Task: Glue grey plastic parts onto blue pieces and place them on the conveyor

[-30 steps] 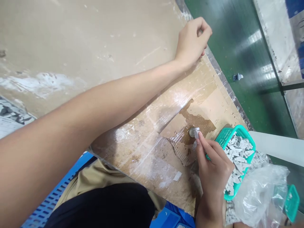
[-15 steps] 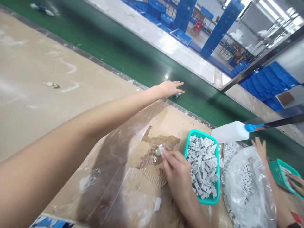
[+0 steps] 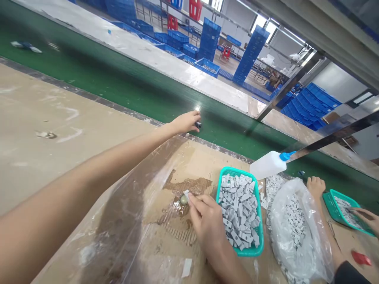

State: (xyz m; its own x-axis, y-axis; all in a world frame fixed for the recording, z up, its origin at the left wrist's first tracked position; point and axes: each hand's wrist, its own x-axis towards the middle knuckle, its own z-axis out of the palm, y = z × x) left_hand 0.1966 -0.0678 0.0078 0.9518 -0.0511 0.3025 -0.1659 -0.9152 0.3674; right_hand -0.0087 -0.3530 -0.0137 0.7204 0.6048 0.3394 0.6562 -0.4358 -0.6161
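Over the near edge of the green belt, my left hand (image 3: 187,121) has its fingers curled round a small dark piece (image 3: 198,124). My right hand (image 3: 207,217) pinches a small pale grey piece (image 3: 186,193) between thumb and fingertips. That piece is at a small round, greenish shiny thing (image 3: 184,199) on the wet, torn cardboard (image 3: 174,221). Just right of my right hand stands a teal basket (image 3: 260,236) full of grey pieces (image 3: 239,209). One loose pale strip (image 3: 186,268) lies below my right hand.
A white bottle with a blue cap (image 3: 268,165) leans behind the basket. A clear bag of pieces (image 3: 276,225) lies to its right. Another person's hands (image 3: 316,186) are at the right, by a second teal basket (image 3: 333,209). Blue crates (image 3: 207,67) stand beyond the belt (image 3: 133,94).
My left hand has gone from spread fingers to closed round the dark piece. The view has shifted, moving things left in the picture. The other person's nearer hand has curled.
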